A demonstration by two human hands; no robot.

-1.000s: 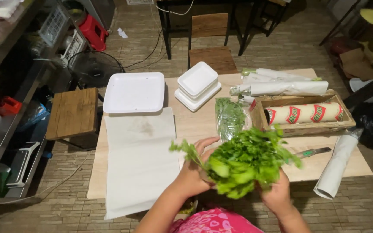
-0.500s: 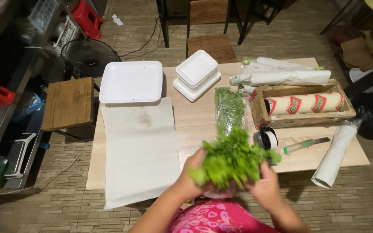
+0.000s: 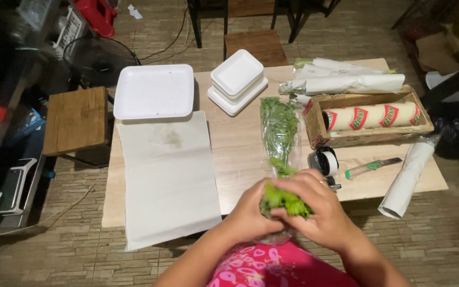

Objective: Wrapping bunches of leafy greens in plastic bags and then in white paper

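Risk, as I judge it: my two hands squeeze the bunch of leafy greens (image 3: pixel 287 202) hard at the near edge of the desk (image 3: pixel 240 154), half over my lap. Too tight a squeeze would bruise or snap the soft leaves. If my hold slackens, loose sprigs could drop off the edge to the floor, since little of the desk lies beneath them. The tape roll (image 3: pixel 325 160) and the green-handled knife (image 3: pixel 373 168) lie just beyond my right hand; a careless sweep could knock either one.

Fingers: left hand (image 3: pixel 251 212) wrapped around the bunch from the left and below; right hand (image 3: pixel 320 210) curled over its top and right side. Both are closed on the greens, the two hands touching.

The greens look bright green and frilly, compressed into a small wad, mostly hidden by my hands. A clear bag of herbs (image 3: pixel 278 130) lies on the desk just beyond.
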